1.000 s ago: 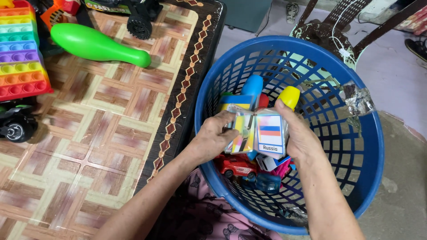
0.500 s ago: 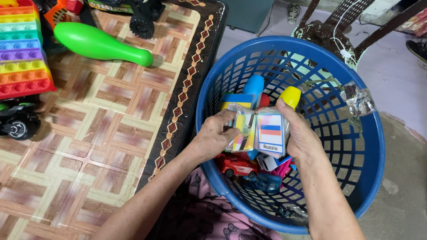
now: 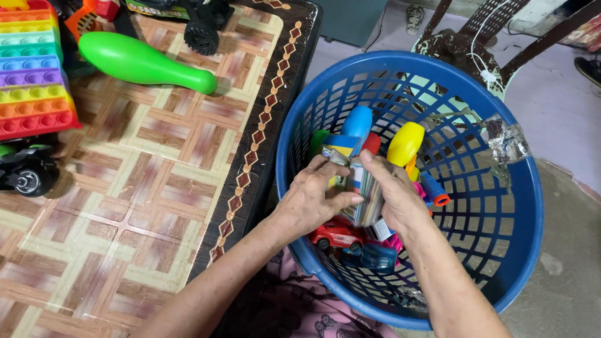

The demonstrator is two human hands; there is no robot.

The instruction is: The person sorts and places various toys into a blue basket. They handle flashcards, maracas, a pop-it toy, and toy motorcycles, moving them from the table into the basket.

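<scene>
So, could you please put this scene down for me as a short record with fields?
Setting: blue basket beside a patterned table
Left hand: grips a stack of small cards inside the basket
Right hand: holds the same stack from the other side
In the basket: red toy car, blue pin, yellow pin, other small toys
On the table: green pin lying flat, rainbow bubble toy, black toy vehicle

Home: toys on table (image 3: pixel 156 188), laundry basket (image 3: pixel 519 250).
</scene>
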